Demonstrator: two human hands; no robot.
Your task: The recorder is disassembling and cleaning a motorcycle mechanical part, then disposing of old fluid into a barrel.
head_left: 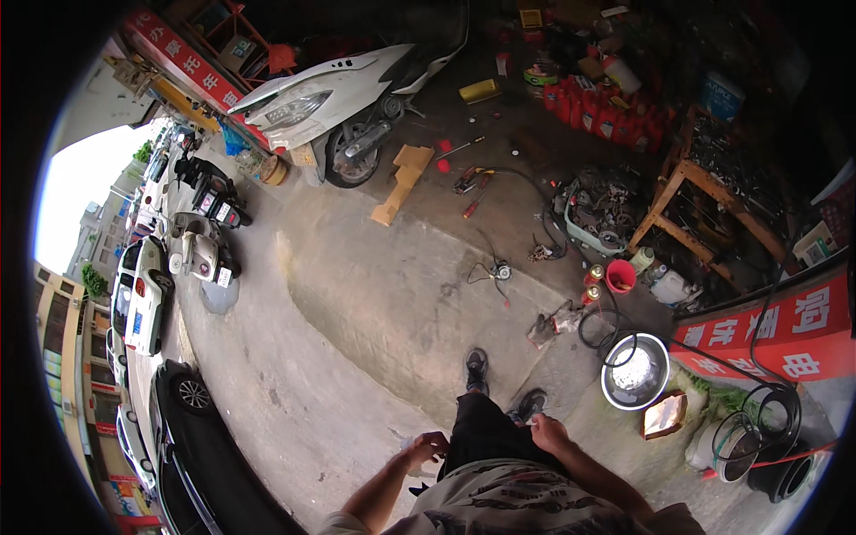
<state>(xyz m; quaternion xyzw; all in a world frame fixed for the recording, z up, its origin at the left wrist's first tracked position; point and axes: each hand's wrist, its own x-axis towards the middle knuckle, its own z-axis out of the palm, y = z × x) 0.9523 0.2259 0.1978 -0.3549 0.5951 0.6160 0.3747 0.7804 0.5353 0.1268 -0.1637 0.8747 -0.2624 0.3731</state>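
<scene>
My left hand (428, 448) is beside my left thigh, its fingers curled. A pale, translucent bit shows by its knuckles, too small to name. My right hand (547, 433) is in front of my right thigh, closed, with a small whitish thing at the fingertips that I cannot make out. Both hands are apart from the things on the ground. Ahead of my dark shoes (477, 370) lie a pair of dirty work gloves (555, 323) and a small metal part with wires (501, 270).
A shiny metal basin (655, 392), a red bucket (621, 275) and black hoses (606, 334) lie to the right. Ahead are a white scooter (330, 96), flattened cardboard (403, 183), screwdrivers (473, 208) and a tub of greasy parts (596, 234). A black car (209, 455) stands left.
</scene>
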